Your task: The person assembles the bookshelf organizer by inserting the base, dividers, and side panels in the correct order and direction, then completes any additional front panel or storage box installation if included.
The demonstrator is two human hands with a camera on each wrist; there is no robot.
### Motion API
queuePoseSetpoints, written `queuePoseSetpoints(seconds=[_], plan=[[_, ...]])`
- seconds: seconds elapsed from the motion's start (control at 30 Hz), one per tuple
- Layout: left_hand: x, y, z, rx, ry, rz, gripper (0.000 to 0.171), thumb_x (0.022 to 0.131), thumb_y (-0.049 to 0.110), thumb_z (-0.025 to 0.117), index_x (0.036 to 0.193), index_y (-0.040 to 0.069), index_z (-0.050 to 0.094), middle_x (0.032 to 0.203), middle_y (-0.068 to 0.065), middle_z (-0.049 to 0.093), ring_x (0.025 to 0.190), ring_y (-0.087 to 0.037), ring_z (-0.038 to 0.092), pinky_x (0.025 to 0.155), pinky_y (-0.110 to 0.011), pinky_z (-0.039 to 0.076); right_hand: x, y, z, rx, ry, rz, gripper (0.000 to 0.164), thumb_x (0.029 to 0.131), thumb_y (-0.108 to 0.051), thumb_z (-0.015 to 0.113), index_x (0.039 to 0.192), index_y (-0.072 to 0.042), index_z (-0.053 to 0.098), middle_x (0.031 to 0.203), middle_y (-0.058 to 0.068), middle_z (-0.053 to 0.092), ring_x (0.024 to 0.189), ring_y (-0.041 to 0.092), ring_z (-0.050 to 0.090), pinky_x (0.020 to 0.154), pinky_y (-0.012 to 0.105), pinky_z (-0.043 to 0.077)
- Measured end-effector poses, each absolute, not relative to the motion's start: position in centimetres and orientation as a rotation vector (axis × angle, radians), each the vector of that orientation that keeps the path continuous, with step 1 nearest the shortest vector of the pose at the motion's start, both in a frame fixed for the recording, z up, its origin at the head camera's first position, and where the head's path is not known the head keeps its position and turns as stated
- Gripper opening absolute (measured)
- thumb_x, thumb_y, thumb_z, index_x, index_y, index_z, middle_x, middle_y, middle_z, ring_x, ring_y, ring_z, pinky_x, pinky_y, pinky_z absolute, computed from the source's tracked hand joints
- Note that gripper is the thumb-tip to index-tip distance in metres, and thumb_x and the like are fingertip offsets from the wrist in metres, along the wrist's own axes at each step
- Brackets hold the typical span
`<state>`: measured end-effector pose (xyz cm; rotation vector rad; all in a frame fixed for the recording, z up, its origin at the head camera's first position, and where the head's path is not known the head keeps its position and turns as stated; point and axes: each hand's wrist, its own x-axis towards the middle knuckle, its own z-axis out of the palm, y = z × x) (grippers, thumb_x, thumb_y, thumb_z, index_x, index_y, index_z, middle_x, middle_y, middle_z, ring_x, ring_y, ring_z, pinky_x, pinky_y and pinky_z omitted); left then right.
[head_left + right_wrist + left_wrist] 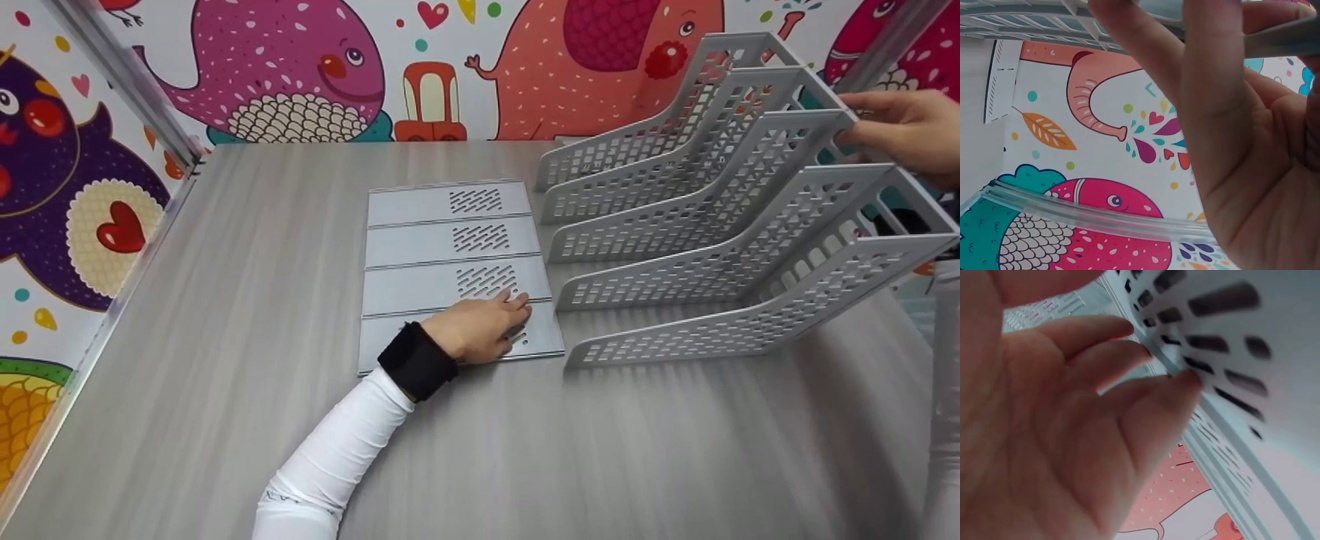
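A grey file rack with several perforated dividers stands on the right of the table, low ends to the left. My right hand grips the frame at the rack's tall back end; in the right wrist view, fingers curl around a grey bar. Beside the dividers' low ends lies a flat grey slotted panel, divided into rows by ridges. My left hand rests on its near right corner, covering part of the slots. In the left wrist view, its fingertips touch the panel beside a ridge.
The wood-grain table runs beneath everything. Behind it rises a back wall printed with cartoon animals, and another printed panel closes off the left side. Metal frame posts stand at the corners.
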<state>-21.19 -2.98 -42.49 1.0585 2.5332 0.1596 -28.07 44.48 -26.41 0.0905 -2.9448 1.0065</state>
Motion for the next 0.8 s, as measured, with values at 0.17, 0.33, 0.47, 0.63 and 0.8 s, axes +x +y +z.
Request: queuePoseSetpoints(seconds=[0.17,0.33,0.47,0.63,0.8], plan=[[-21.3,-3.0,-42.6,1.102,2.508,0.178,0.056,0.101,0.013,0.052,0.154,0.010,0.039,0.166,-0.008,0.028,0.154,-0.030,0.025,0.121,-0.045,0.035,-28.0,45.4,-26.5,0.045,-2.882,1.109,0.055,0.101,-0.004,0.045,0.155,-0.012,0.037,0.083,-0.037,0.056,0.061,-0.011,0.061,0.053,0.009,0.052],[-21.3,-2.8,-42.5,1.102,2.510,0.116,0.063,0.096,0.003,0.055,0.156,0.013,0.037,0.168,-0.004,0.024,0.155,-0.028,0.022,0.120,-0.043,0.037,-27.9,46.0,-26.5,0.052,-2.821,1.211,0.054,0.101,-0.003,0.046,0.154,-0.015,0.041,0.083,-0.036,0.060,0.058,-0.006,0.063,0.053,0.010,0.052],[-21.2,-2.6,-42.4,1.108,2.503,0.082,0.068,0.094,-0.002,0.056,0.156,0.013,0.036,0.168,-0.005,0.022,0.155,-0.028,0.021,0.117,-0.043,0.040,-27.8,46.1,-26.6,0.034,-2.834,1.217,0.053,0.103,-0.007,0.046,0.155,-0.016,0.040,0.084,-0.035,0.059,0.060,-0.006,0.063,0.055,0.009,0.052],[-21.1,-2.5,-42.5,1.127,2.501,0.061,0.069,0.093,-0.003,0.057,0.156,0.013,0.036,0.168,-0.006,0.022,0.155,-0.029,0.021,0.116,-0.044,0.042,-27.8,46.0,-26.6,-0.003,-2.856,1.212,0.054,0.103,-0.008,0.046,0.156,-0.017,0.037,0.082,-0.035,0.058,0.060,-0.005,0.063,0.054,0.009,0.052],[-21.0,-2.3,-42.8,1.157,2.500,0.049,0.071,0.091,-0.005,0.058,0.155,0.015,0.039,0.168,-0.005,0.024,0.155,-0.028,0.023,0.115,-0.044,0.044,-27.9,45.8,-26.6,-0.044,-2.895,1.150,0.055,0.103,-0.012,0.047,0.156,-0.019,0.036,0.082,-0.034,0.056,0.060,-0.006,0.061,0.053,0.009,0.052]])
